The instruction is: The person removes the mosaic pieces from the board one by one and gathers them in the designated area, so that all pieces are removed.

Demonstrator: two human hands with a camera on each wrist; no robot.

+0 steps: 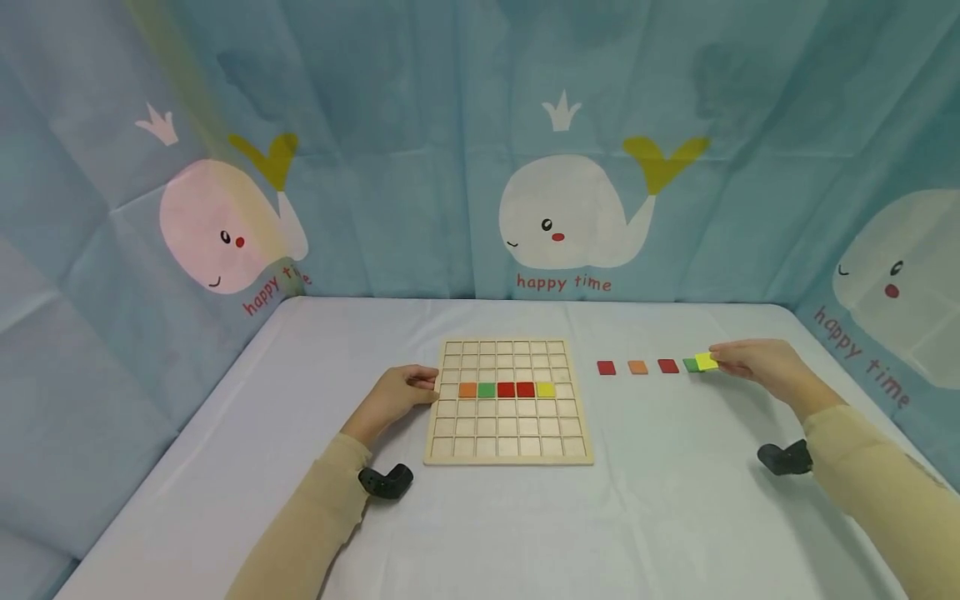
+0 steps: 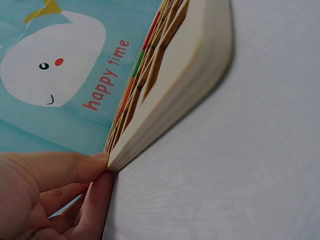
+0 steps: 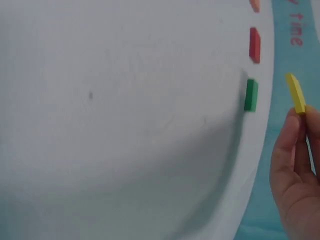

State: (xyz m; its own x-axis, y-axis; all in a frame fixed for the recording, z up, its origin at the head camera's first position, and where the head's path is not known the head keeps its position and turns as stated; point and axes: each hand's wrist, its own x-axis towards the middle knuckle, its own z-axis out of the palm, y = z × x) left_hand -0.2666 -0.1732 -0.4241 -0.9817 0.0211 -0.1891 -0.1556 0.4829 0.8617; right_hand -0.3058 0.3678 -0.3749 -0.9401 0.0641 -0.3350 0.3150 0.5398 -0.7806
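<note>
With the right hand (image 1: 761, 367), pinching a thin, flat yellow square tile (image 1: 707, 362) by its edge, parting the fingers (image 3: 285, 140) only as far as the tile's thickness. Holding it raised above the white cloth-covered counter (image 1: 675, 517), at the right end of a spaced row of flat square tiles: a red tile (image 1: 606, 367), an orange tile (image 1: 638, 367), a second red tile (image 1: 668, 366) and a green tile (image 1: 691, 365). Overlapping the green tile in the head view, yet showing apart from it in the right wrist view. With the left hand (image 1: 397, 392), gripping the left edge of a pale wooden grid board (image 1: 507, 448), bringing thumb and curled fingers together against its rim. Gripping near a row of five inset tiles, running from left to right: an inset orange tile (image 1: 468, 390), an inset green tile (image 1: 487, 390), two inset red tiles (image 1: 506, 390) and an inset yellow tile (image 1: 545, 390). Wearing beige sleeves (image 1: 300, 508).
</note>
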